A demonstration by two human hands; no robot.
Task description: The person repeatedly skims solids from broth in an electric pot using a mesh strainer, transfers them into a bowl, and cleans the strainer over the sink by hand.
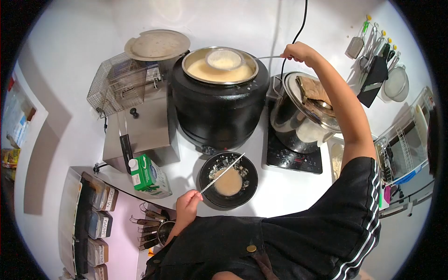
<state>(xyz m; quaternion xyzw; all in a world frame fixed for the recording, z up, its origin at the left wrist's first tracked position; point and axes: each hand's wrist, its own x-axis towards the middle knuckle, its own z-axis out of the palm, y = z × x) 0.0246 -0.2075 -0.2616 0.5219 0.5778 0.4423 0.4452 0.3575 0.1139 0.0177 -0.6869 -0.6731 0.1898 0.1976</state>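
Counter (280,193) — L hand (188,205): stick (223,172) — R hand (299,52): strainer (225,59)

Wht counter (291,189) holds blk bowl (237,202), blk warmer (218,112), elec. hob (294,161), s/s box (142,133) & grn carton (150,177).

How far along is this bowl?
Looks done: tan liquid and white bits are in the black bowl.
In hand: left hand holds a thin rod over it; right hand holds a strainer at the kettle.
Probably left: mixing, since bits ring the liquid; perhaps adding the kettle's pale broth.
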